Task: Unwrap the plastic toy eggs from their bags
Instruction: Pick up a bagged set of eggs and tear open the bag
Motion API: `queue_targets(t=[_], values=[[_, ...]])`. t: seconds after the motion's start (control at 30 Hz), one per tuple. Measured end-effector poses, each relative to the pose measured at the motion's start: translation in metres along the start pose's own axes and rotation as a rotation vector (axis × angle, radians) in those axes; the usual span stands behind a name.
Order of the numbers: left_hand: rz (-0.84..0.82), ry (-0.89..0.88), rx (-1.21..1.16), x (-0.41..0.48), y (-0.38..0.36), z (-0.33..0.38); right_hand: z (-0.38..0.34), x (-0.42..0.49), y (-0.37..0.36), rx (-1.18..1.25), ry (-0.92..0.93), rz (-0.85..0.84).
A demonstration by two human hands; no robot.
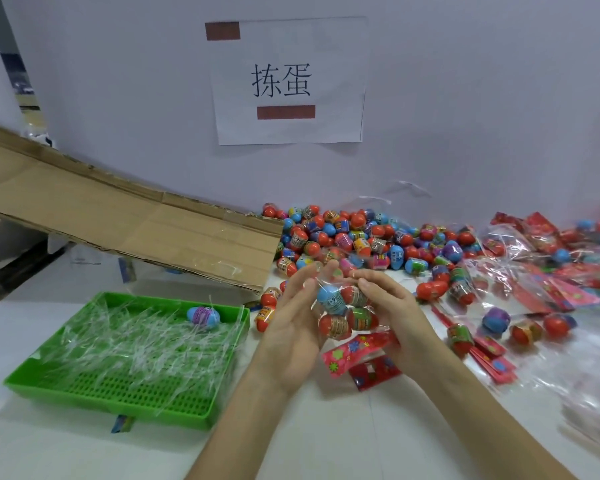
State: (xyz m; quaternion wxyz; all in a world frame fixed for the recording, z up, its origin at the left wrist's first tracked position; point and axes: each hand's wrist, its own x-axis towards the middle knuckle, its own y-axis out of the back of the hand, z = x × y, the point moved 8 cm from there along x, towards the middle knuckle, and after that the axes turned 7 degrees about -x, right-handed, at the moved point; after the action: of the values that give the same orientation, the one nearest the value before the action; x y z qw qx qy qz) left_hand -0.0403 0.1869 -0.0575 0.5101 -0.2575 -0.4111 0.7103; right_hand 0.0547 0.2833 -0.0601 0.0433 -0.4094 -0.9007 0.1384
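My left grip (291,317), fingers straight, braces a clear bag (347,306) of four eggs (333,325), held between both grips above the counter (343,438). My right grip (392,306) pinches the bag's top, probably to tear it open. A pile (343,233) of loose eggs lies beyond. Left of my grips, a green tray (142,389) collects plastic strips.

The white table (326,427) carries a green perforated tray (118,407) to the left of the left hand (291,327), littered with clear plastic strips (125,337). Beyond both hands, a heap of loose toy eggs (343,233) lies by the wall. Red header cards (357,351) lie under the right hand (392,306); bagged eggs (461,289) spread to its right.
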Motion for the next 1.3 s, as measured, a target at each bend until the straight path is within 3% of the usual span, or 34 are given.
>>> queue_targets(t=[0.47, 1.03, 1.3], values=[[0.062, 0.067, 0.069, -0.002, 0.0, -0.012, 0.009, 0.0, -0.003, 0.137, -0.086, -0.043], [0.149, -0.011, 0.039, 0.001, 0.008, -0.011, 0.005, -0.002, -0.004, 0.184, -0.079, -0.028], [0.007, 0.037, -0.013, -0.005, -0.012, -0.014, -0.002, -0.004, -0.002, 0.19, -0.027, -0.025]])
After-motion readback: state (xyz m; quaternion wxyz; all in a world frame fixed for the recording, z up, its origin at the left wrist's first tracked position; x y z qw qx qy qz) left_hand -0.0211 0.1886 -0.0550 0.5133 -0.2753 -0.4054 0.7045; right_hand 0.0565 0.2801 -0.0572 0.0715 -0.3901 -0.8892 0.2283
